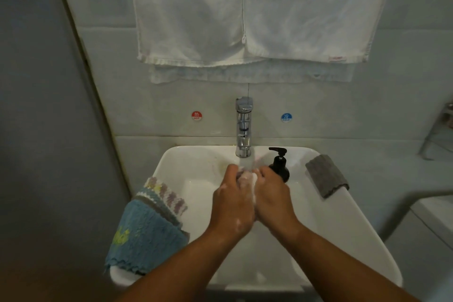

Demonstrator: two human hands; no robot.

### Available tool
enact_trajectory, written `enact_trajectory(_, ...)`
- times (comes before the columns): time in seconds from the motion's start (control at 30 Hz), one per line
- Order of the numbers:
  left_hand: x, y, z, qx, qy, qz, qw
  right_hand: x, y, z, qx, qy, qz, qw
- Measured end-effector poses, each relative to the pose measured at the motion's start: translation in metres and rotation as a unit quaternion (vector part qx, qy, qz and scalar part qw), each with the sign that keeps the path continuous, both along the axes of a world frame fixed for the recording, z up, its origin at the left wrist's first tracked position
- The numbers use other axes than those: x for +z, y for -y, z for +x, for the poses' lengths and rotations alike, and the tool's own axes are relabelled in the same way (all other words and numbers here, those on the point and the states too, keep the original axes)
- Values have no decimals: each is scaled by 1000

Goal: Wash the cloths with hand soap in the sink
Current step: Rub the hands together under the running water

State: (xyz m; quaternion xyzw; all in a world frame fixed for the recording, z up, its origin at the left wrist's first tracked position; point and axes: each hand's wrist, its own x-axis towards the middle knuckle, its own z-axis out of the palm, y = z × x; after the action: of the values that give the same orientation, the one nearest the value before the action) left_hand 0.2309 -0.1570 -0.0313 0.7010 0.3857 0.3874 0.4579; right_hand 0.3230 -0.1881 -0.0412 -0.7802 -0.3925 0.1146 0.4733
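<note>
Right, head view only, so one pass. Step in hand looks like scrub/rinse of one cloth under running water.

- Left hand (232, 201) and right hand (272, 193) sit at frame centre, pressed together, fingers of both curled round a small pale cloth (247, 179) bunched between them. Suds show on cloth and knuckles.
- Tap (242, 127) is on; its stream lands right on the cloth, over the sink (343, 228) basin.
- Soap pump (279, 167) stands just right of the hands, at the back of the basin, partly hidden by the right hand.
- Queue: grey cloth (327, 175) on the right rim; blue cloth (147, 233) and striped cloth (164, 193) draped over the left rim, lower left. Can't tell wet or dry.
- White towels (245, 7) hang above, probably not part of the job.

Next, my guess: rinse out the foam, wring, park it on a rim, pick another cloth, pump soap. Pump needs one free hand.
</note>
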Motion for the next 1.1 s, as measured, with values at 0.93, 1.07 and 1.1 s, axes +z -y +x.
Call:
enact_trajectory(0.93,-23,-28,-5,23,-118,68,990,-13,12,-24,87,26,35,995)
enact_trajectory(1.07,-22,-7,-6,-53,-76,44,995,7,7,-8,28,22,90,995)
enact_trajectory(1.1,-18,0,-6,-64,-49,34,996,8,6,-3,10,23,71,997)
